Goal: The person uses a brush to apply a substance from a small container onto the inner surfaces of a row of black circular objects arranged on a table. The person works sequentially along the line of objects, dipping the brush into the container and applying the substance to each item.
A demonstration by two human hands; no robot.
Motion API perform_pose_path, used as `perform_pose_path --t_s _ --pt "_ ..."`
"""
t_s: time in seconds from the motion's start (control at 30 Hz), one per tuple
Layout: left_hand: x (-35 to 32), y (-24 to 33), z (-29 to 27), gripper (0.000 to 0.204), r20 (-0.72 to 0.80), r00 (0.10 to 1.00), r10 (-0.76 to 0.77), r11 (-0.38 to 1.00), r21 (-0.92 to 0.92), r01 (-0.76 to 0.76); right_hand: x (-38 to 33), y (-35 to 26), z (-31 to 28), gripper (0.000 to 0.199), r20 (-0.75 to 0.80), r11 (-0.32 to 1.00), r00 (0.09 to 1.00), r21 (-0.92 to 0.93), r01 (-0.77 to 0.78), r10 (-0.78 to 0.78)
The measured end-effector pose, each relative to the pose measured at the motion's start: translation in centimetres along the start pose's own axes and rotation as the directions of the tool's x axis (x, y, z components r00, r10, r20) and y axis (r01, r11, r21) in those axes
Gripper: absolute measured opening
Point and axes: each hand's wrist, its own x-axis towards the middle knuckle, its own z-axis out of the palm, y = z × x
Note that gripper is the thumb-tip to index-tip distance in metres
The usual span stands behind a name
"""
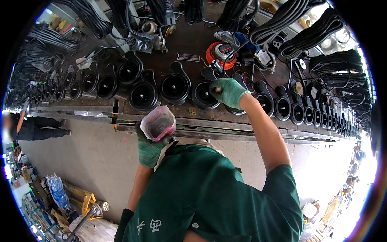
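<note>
My left hand [150,150], in a green knitted glove, grips a translucent plastic cup [160,123] with pink marks at the bench's front edge. The cup is tilted so that its inside shows. My right hand [229,92], gloved the same way, is over the right side of a round black housing [202,103]. Its fingers are drawn together, with a dark patch at the tips; whatever they hold is too small to make out. Left of that housing are another round black housing [174,89] and a third one [142,97], each with a small pale post in its centre.
Similar housings run both ways along the dark workbench [187,44]. Behind them lie an orange-ringed device [221,55] and a black label [188,57]. Bundled black cables [312,38] hang above. On the left is another person [36,127]; a yellow pallet jack [86,203] stands on the floor.
</note>
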Motion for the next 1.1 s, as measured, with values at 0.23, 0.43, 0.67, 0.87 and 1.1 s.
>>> perform_pose_path --t_s 0.23,0.43,0.67,0.87,1.1 --pt "0.4 2.7 2.4 0.083 0.006 0.999 0.048 0.993 -0.104 -0.048 -6.2 2.5 -2.2 0.020 -0.359 0.906 0.929 0.417 0.077 0.087" --pt "-0.3 2.6 4.1 0.086 0.017 1.000 0.025 0.996 -0.087 -0.024 -14.1 4.5 -3.6 0.015 -0.396 0.700 0.862 0.710 0.070 0.316" --pt "-1.4 3.0 6.4 0.092 0.027 1.000 -0.014 0.996 -0.083 0.016 -9.9 9.1 -0.3 0.020 -0.317 0.901 0.899 0.403 -0.160 0.302" --pt "-2.9 4.4 8.4 0.091 -0.001 0.999 -0.052 0.996 -0.070 0.052 -5.7 8.1 -1.9 0.031 -0.039 0.820 0.964 0.536 -0.201 0.262" --pt "-4.9 4.8 11.0 0.091 -0.075 0.990 -0.123 0.979 -0.175 0.108 -5.9 6.8 -4.1 0.033 0.141 0.996 0.990 -0.091 0.000 0.012"
